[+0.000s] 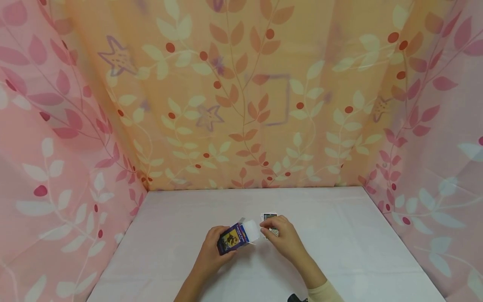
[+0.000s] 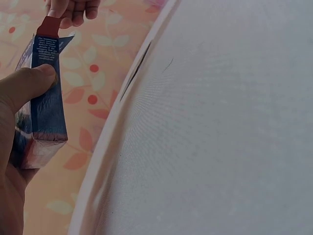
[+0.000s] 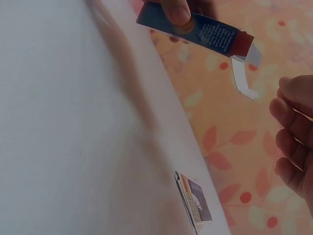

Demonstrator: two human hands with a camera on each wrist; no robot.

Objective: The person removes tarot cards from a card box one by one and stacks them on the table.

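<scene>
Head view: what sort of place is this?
Likely a makeshift curtained booth for tabletop recording: leaf-patterned fabric hangs along three sides of a white-covered table, and the left hand holds a small printed box over it.

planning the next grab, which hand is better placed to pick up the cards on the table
Probably the right: the right hand looks empty and partly covers the cards in the head view, while the left hand is occupied gripping the box.
</scene>
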